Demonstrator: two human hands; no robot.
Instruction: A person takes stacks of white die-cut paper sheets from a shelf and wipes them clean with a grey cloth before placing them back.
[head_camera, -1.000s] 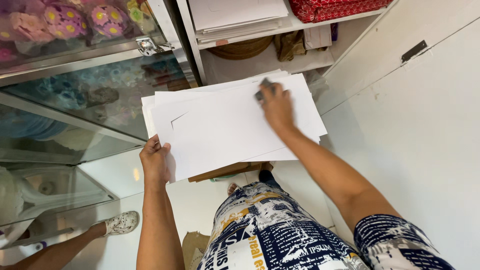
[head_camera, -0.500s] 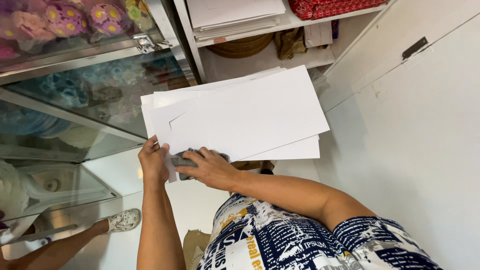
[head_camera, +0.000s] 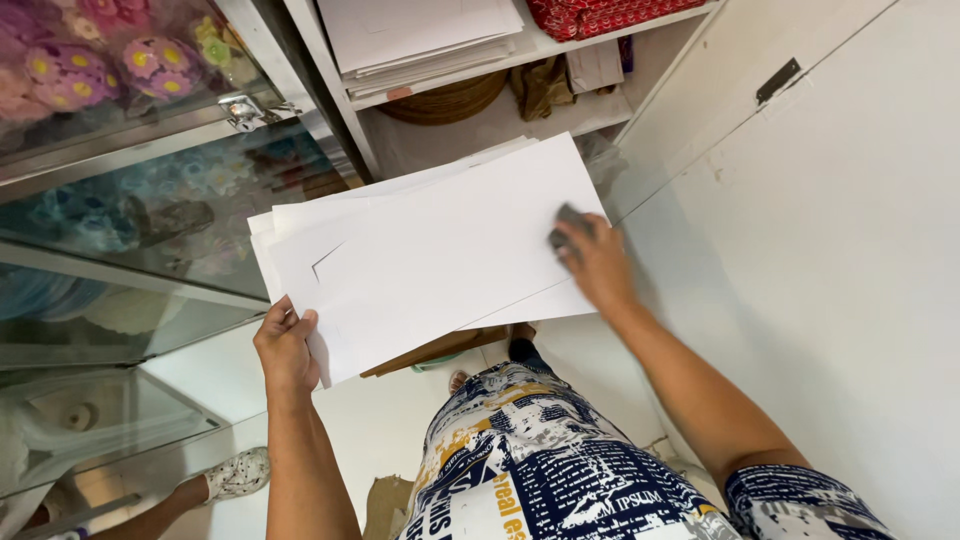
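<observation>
White shelving is backing a stack of large white paper sheets (head_camera: 440, 250); the left hand (head_camera: 285, 350) is pinching its near-left corner, the right hand (head_camera: 595, 262) is pressing a small grey block (head_camera: 566, 226) at its right edge.

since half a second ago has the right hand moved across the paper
Yes. The right hand slid from beside the left hand to the far right edge of the paper.

Small craft or gift shop: glass display case (head_camera: 150, 250) stocked with artificial flowers (head_camera: 110, 60); right of case, open shelf (head_camera: 560, 110) stacked with paper sheets (head_camera: 420, 40).
</observation>
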